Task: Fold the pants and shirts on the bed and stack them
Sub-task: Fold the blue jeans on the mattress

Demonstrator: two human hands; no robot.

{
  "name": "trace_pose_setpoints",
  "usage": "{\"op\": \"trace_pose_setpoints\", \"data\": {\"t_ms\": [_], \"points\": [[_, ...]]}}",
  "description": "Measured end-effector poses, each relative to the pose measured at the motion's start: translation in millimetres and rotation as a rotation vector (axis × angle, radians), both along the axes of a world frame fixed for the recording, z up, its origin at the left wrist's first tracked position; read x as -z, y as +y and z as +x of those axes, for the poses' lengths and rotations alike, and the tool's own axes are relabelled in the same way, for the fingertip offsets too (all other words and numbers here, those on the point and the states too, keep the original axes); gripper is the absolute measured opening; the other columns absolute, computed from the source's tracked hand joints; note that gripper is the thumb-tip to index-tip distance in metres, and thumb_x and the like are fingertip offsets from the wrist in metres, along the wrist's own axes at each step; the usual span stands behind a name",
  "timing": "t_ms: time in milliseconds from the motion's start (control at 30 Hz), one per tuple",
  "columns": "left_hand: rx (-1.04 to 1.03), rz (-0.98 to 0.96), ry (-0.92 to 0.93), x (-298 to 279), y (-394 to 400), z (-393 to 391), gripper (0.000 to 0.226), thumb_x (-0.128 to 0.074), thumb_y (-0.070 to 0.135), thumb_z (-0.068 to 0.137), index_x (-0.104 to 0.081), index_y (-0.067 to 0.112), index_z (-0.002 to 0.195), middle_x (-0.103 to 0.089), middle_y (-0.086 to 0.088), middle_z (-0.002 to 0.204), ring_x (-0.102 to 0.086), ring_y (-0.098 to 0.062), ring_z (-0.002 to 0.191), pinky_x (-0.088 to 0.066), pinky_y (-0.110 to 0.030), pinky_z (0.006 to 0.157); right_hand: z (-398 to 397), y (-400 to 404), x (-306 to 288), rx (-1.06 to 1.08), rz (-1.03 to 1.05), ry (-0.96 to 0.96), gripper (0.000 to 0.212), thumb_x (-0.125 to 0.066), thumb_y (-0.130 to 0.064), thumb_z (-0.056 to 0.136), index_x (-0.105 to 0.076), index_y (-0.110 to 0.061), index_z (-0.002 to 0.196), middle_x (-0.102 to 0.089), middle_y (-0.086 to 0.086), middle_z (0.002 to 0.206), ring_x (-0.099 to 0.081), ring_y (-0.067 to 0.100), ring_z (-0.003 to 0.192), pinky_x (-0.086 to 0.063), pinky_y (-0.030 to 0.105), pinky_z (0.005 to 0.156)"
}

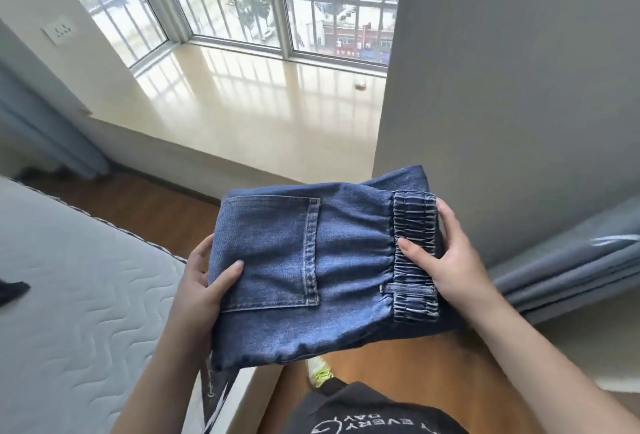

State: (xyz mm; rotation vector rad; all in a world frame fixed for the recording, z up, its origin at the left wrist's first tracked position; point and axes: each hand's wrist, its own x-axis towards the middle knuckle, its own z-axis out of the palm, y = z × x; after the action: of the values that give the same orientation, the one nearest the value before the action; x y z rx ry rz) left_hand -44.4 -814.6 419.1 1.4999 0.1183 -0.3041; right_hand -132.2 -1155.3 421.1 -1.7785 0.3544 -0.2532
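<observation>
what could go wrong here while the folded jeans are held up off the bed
1. The folded jeans are held in mid-air, gripped only at their two ends by the left hand and right hand; the unsupported layers could sag and unfold.
2. A drawstring dangles below the bundle and might snag the mattress edge on the way down.
3. They hang over the wooden floor, so a slip would drop them there.

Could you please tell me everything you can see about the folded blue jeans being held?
The jeans are mid-blue denim, folded into a compact rectangle and held in the air beside the mattress, not resting on it. A stitched back pocket faces up; a gathered elastic waistband with a belt loop lies on the right. The left hand grips the left edge, the right hand the waistband. A cord dangles below.
</observation>
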Motion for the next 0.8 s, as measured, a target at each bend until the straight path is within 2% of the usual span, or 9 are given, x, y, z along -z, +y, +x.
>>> {"op": "trace_pose_setpoints", "data": {"t_ms": [100,267,467,600,800], "points": [[-0.074,-0.019,-0.003,6.8,18.5,30.5,0.063,-0.076,0.026,0.074,-0.051,0.041,0.13,-0.072,-0.009,0.114,-0.071,-0.033,0.101,-0.056,-0.046,0.083,52.4,15.5,-0.5,-0.064,-0.043,-0.011,0.082,-0.078,-0.055,0.073,-0.034,-0.049,0.142,-0.058,-0.029,0.128,-0.057,-0.006,0.117,-0.042,0.031,0.104],[-0.146,-0.048,-0.014,10.0,35.2,80.6,0.065,-0.074,0.024,0.073,-0.05,0.038,0.132,-0.073,-0.007,0.113,-0.072,-0.031,0.098,-0.06,-0.034,0.07,124.2,31.3,-4.2,-0.139,-0.044,-0.009,0.085,-0.078,-0.056,0.071,-0.032,-0.05,0.143,-0.06,-0.02,0.132,-0.059,0.005,0.12,-0.041,0.046,0.109],[-0.208,-0.045,-0.026,11.0,37.6,136.8,0.059,-0.077,0.028,0.071,-0.056,0.044,0.124,-0.072,-0.005,0.117,-0.071,-0.028,0.103,-0.059,-0.036,0.078,198.8,30.6,-1.6,-0.169,-0.055,0.055,0.09,-0.077,-0.066,0.064,-0.031,-0.055,0.141,-0.064,-0.02,0.126,-0.062,0.006,0.115,-0.043,0.047,0.108],[-0.265,-0.065,-0.005,21.1,24.7,173.0,0.059,-0.078,0.03,0.069,-0.058,0.047,0.121,-0.072,-0.005,0.116,-0.072,-0.027,0.1,-0.06,-0.032,0.072,252.8,18.8,2.3,-0.24,-0.07,0.064,0.087,-0.076,-0.065,0.066,-0.031,-0.055,0.14,-0.065,-0.022,0.123,-0.064,0.004,0.112,-0.045,0.047,0.105],[-0.311,-0.094,0.036,28.9,5.4,227.4,0.063,-0.078,0.022,0.079,-0.052,0.038,0.133,-0.069,-0.005,0.125,-0.068,-0.027,0.11,-0.059,-0.03,0.077,340.2,-1.2,11.4,-0.362,-0.035,0.1,0.086,-0.076,-0.063,0.067,-0.03,-0.057,0.139,-0.064,-0.021,0.125,-0.064,0.002,0.11,-0.048,0.047,0.102]]}}
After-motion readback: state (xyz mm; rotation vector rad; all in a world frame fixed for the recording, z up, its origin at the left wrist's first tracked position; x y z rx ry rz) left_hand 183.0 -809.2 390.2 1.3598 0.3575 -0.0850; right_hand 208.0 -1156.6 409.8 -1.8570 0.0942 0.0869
